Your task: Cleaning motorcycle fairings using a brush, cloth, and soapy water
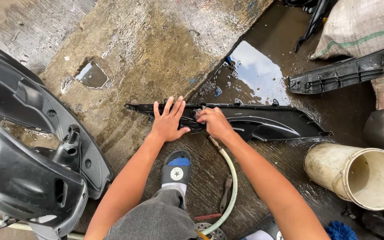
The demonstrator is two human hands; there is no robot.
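Both hands' fingers [169, 108] press atop the black plastic panel [263, 124].

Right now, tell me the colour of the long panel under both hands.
Glossy black panel, wet, lying on the concrete; the head view shows it, with the left hand flat on it.

Left hand [169, 121] splayed flat, right hand [214, 123] curled, arms outstretched.

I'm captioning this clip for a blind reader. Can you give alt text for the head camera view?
A person crouches on wet concrete, left hand spread flat on a long black plastic panel, right hand closed over it beside a pale hose. A cream bucket lies on its side at right.
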